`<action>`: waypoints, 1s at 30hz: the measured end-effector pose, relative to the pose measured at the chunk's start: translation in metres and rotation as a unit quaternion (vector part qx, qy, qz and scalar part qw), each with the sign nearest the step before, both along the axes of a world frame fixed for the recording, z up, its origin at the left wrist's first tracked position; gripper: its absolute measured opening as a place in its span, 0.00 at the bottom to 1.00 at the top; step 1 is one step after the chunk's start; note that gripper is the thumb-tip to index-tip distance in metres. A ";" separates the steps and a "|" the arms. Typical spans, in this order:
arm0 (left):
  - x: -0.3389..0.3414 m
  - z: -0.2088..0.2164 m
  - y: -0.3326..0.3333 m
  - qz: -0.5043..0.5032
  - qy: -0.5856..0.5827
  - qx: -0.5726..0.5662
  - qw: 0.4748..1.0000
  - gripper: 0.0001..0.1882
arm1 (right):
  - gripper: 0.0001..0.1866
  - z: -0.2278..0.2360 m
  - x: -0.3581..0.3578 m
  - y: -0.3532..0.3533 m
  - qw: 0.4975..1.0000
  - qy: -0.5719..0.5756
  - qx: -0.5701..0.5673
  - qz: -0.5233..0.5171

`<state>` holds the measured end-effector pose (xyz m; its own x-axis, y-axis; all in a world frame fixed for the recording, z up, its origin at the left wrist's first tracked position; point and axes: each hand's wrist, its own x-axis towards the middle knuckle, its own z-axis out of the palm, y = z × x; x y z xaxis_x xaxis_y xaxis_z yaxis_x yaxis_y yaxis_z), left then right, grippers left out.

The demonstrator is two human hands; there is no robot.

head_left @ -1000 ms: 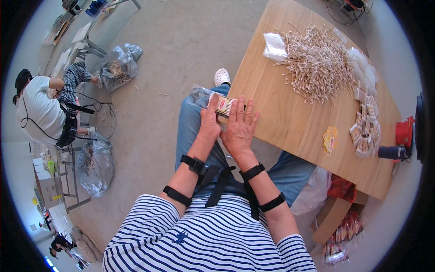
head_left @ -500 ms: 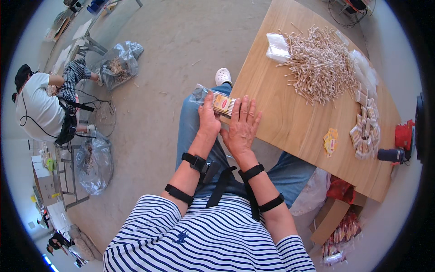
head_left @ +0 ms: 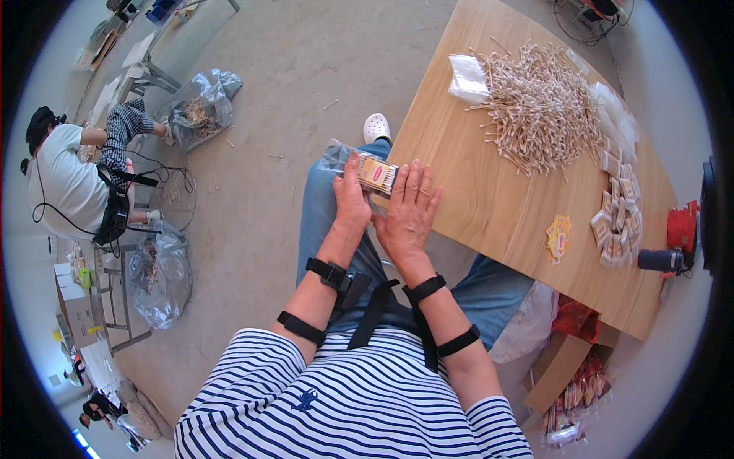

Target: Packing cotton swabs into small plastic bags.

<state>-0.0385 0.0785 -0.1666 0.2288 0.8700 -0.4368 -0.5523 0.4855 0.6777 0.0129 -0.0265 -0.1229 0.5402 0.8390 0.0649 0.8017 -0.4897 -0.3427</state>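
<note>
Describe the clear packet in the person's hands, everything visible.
The clear plastic packet is filled with pale wooden sticks and has a yellow and red label. It lies across the corner of the wooden table, above the knee. The left hand grips its left part; the right hand lies flat against its right end, fingers spread.

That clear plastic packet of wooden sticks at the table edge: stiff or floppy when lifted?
The clear plastic packet of wooden sticks probably stays fairly stiff, since the sticks lie packed side by side. Its empty end likely flops. The film looks glossy, so perhaps slippery under the left hand and right hand.
</note>
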 end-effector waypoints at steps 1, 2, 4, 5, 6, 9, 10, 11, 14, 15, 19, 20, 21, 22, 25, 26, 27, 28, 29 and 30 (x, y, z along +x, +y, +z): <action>-0.001 -0.002 0.000 0.000 0.000 0.000 1.000 0.12 | 0.58 0.000 -0.001 0.002 1.000 -0.004 -0.008 -0.005; -0.001 -0.002 0.000 0.000 0.004 0.008 1.000 0.11 | 0.57 0.000 -0.002 0.004 1.000 -0.007 -0.016 -0.010; 0.000 -0.004 0.000 0.000 0.008 0.017 1.000 0.11 | 0.56 -0.001 -0.003 0.005 0.999 -0.025 -0.031 -0.009; 0.000 -0.003 0.000 0.002 0.011 0.012 1.000 0.11 | 0.56 -0.002 -0.003 0.005 0.998 -0.042 -0.045 -0.009; 0.001 -0.002 0.000 0.004 0.014 0.007 1.000 0.10 | 0.56 -0.003 -0.003 0.005 0.998 -0.042 -0.045 -0.010; 0.000 -0.002 0.001 0.001 0.011 0.011 1.000 0.10 | 0.56 -0.004 -0.003 0.006 0.995 -0.085 -0.055 -0.014; -0.001 -0.002 0.001 0.001 0.011 0.011 1.000 0.10 | 0.55 -0.003 -0.003 0.006 0.996 -0.068 -0.049 -0.014; -0.001 -0.002 0.002 -0.003 0.010 0.013 1.000 0.10 | 0.55 0.001 -0.003 0.007 0.998 -0.052 -0.043 -0.012; -0.004 -0.002 0.002 -0.008 0.011 0.012 1.000 0.10 | 0.52 0.013 -0.004 0.006 1.000 -0.008 -0.017 -0.014; -0.004 -0.001 0.002 -0.012 0.013 0.009 1.000 0.10 | 0.52 0.010 -0.004 0.008 1.000 -0.009 -0.017 -0.014; -0.003 0.005 0.005 -0.013 0.007 -0.003 1.000 0.11 | 0.50 -0.018 -0.002 0.014 0.984 -0.156 0.008 0.083; -0.003 0.007 0.004 -0.007 -0.012 -0.033 0.999 0.11 | 0.49 -0.017 -0.002 0.015 0.983 -0.163 0.016 0.088; -0.004 0.009 0.004 -0.001 -0.032 -0.062 0.998 0.11 | 0.49 -0.015 -0.001 0.014 0.983 -0.162 0.015 0.089; -0.005 0.010 0.007 0.000 -0.032 -0.063 0.998 0.11 | 0.50 -0.012 -0.001 0.012 0.989 -0.110 0.008 0.097; -0.008 0.003 0.018 -0.010 -0.052 -0.074 0.996 0.12 | 0.52 -0.003 -0.001 0.011 0.993 -0.043 0.003 0.112; -0.007 -0.001 0.019 -0.011 -0.035 -0.054 0.998 0.12 | 0.53 -0.002 -0.001 0.011 0.993 -0.030 0.006 0.114; -0.006 -0.005 0.020 -0.011 -0.018 -0.034 0.999 0.12 | 0.53 -0.002 -0.001 0.011 0.993 -0.030 0.006 0.114; -0.006 -0.009 0.021 -0.011 -0.018 -0.034 0.999 0.12 | 0.54 -0.002 -0.001 0.012 0.993 -0.035 0.007 0.115; -0.005 -0.009 0.020 -0.008 -0.024 -0.031 0.999 0.11 | 0.55 -0.002 -0.001 0.012 0.993 -0.039 0.007 0.115; -0.004 -0.009 0.019 -0.005 -0.030 -0.028 0.999 0.10 | 0.55 -0.003 -0.001 0.011 0.993 -0.039 0.007 0.114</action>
<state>-0.0423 0.0974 -0.1760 0.2653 0.8422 -0.4695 -0.5856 0.5275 0.6155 0.0124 -0.0152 -0.1256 0.3294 0.9375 0.1122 0.9156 -0.2882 -0.2803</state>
